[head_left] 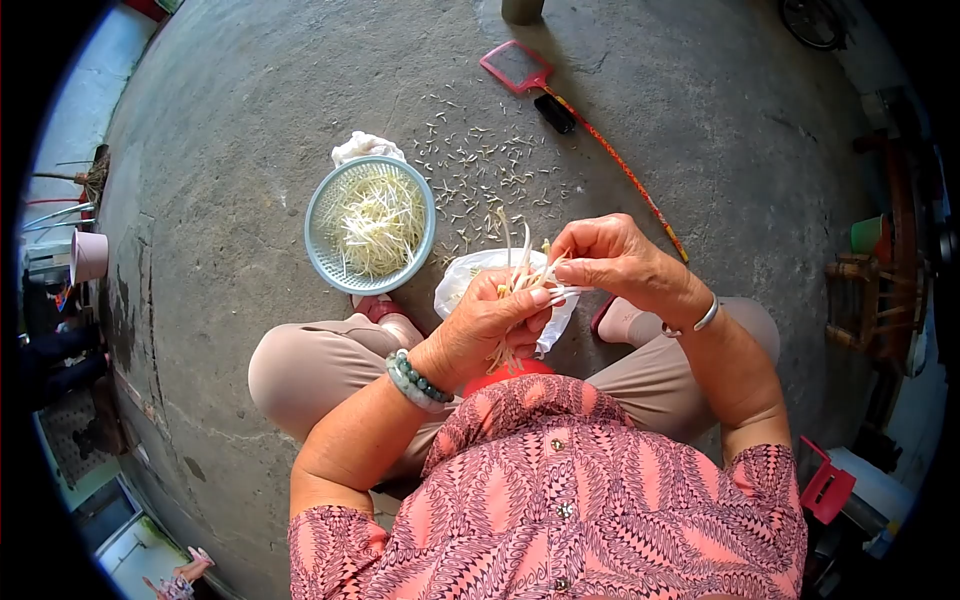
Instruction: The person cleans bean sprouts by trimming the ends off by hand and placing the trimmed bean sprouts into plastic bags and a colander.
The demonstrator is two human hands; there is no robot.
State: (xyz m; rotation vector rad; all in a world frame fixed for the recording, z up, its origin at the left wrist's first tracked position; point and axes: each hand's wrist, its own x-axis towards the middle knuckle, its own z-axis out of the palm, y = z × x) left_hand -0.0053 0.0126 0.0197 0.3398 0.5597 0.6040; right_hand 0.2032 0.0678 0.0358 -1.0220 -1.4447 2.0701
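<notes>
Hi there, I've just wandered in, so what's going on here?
A seated person is handling pale sprouts: the left hand holds a loose bunch, and the fingers of the right hand pinch at it. Below the hands is a white plastic bag. Beyond it, to the left, a blue basket holds a heap of sprouts. Small bits lie scattered across the concrete floor, with a red-framed fly swatter farther off.
</notes>
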